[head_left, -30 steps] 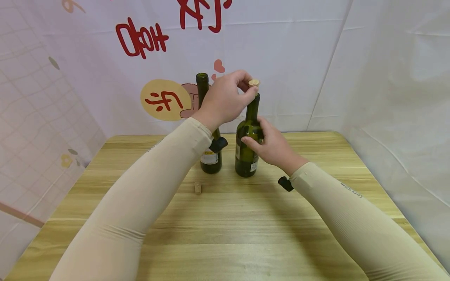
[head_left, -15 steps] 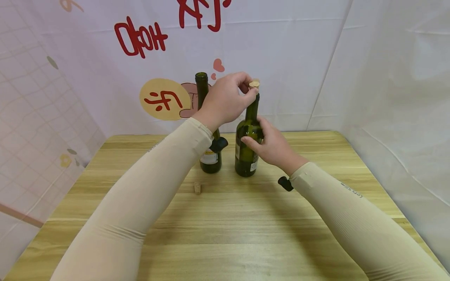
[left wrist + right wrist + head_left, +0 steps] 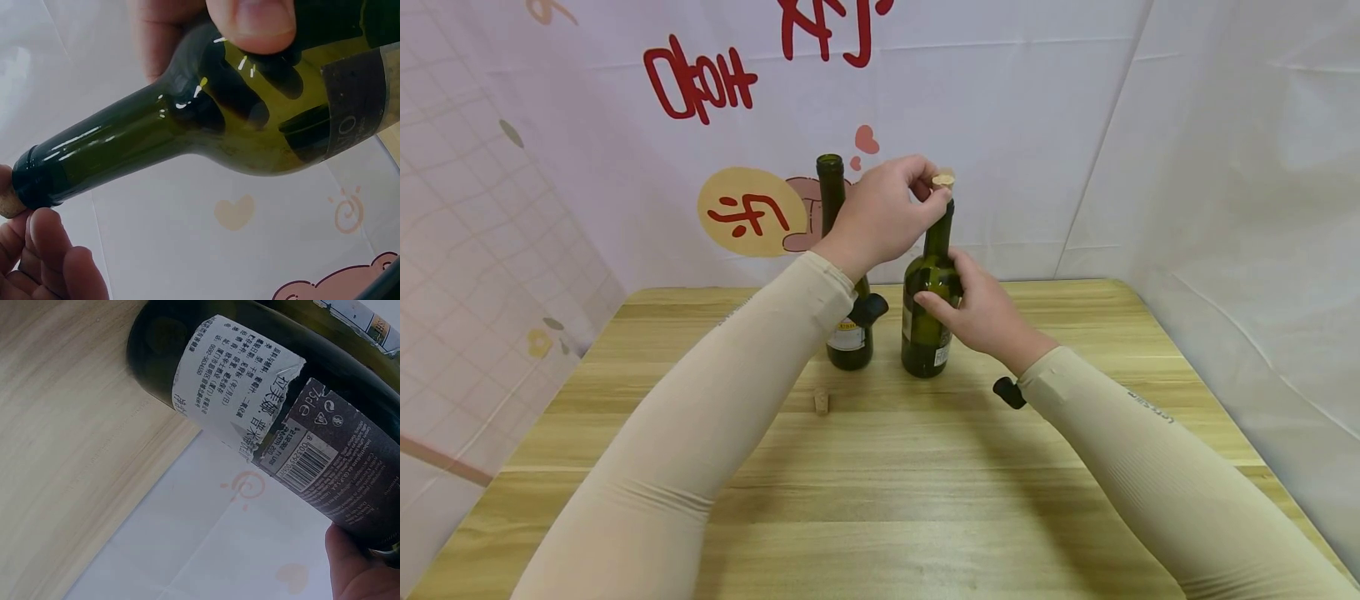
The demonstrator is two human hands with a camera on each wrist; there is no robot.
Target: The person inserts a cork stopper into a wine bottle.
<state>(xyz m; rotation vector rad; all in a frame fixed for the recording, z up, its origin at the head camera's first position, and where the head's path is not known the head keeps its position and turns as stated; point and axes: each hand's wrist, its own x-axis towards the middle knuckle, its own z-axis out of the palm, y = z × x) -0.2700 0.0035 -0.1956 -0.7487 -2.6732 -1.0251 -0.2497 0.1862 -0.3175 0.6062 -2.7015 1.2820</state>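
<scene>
My left hand pinches a pale cork between thumb and fingers at the mouth of a green glass wine bottle. In the left wrist view the lower end of the cork is at the bottle's mouth, with fingertips right at the rim. The bottle stands upright on the table. My right hand grips its body just below the shoulder, thumb in front. The right wrist view shows the bottle's torn white label and the dark back label.
A second green wine bottle, uncorked, stands just to the left, partly behind my left forearm. Another cork sits on the wooden table in front of it. A white printed curtain hangs behind the table.
The cork and the left fingertips have sunk very slightly toward the bottle's mouth. The right hand and both bottles stay where they were.
</scene>
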